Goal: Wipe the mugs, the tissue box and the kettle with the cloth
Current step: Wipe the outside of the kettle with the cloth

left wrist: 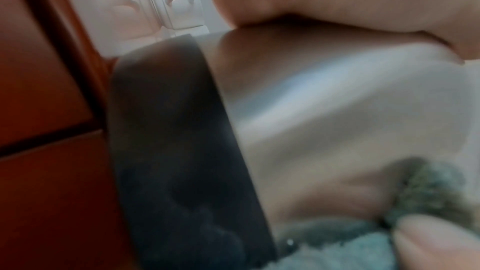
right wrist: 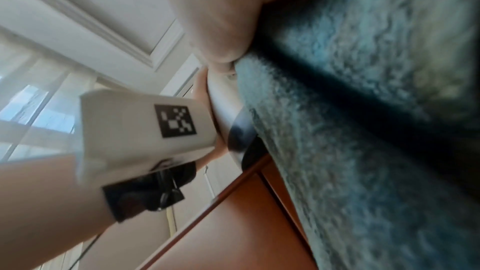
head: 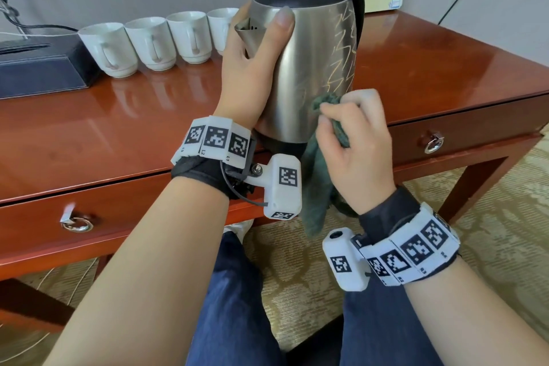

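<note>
Head view: 4 mugs (head: 154,43); wrist cams only kettle (left wrist: 337,114), cloth (right wrist: 376,130).

My left wrist (head: 208,157): black fabric strap, white segmented band with black-and-white square markers, white camera housing (head: 283,186) on bracket, bolt and thin black cable visible. My right wrist (head: 410,249): same black strap, white marker band, white camera block (head: 346,258) with dark lens. Forearms bare. Dark blue trousers (head: 237,306).

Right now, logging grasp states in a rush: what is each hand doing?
Left hand: holds the kettle, fingers wrapped around its body.
Right hand: grips the green cloth against the kettle's lower side.
</note>
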Available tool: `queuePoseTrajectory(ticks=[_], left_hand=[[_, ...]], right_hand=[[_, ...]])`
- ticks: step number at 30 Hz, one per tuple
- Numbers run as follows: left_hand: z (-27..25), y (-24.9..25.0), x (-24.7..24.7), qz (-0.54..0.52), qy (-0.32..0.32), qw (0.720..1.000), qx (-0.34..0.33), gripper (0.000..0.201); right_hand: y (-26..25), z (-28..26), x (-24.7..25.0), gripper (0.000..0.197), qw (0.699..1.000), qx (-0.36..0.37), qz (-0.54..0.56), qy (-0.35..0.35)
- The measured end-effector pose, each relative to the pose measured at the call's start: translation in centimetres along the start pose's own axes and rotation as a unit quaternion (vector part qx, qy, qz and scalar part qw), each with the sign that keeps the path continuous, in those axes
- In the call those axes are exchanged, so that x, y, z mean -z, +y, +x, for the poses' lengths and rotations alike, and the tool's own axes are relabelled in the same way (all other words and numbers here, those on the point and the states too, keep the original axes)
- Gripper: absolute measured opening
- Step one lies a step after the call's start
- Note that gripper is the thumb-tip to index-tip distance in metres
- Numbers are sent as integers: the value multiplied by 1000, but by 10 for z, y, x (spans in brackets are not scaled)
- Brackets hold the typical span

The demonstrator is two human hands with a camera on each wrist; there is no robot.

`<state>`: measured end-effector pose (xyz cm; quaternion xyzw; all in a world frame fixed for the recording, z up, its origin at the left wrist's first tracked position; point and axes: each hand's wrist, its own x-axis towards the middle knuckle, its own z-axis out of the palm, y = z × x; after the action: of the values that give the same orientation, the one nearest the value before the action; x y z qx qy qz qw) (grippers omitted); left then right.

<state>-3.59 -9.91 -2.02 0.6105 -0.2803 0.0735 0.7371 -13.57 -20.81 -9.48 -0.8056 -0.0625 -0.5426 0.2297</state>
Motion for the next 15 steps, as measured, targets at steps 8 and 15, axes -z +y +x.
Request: queuePoseTrajectory(ticks=[8,15], left_hand=[[3,-7,-4,45,3,999,-5,78],[5,-7,-1,50,-13,999,-4,78]], right_hand=[[2,-10,-8,8,995,40,3,-93],[1,32,0,7,999,1,9,41]])
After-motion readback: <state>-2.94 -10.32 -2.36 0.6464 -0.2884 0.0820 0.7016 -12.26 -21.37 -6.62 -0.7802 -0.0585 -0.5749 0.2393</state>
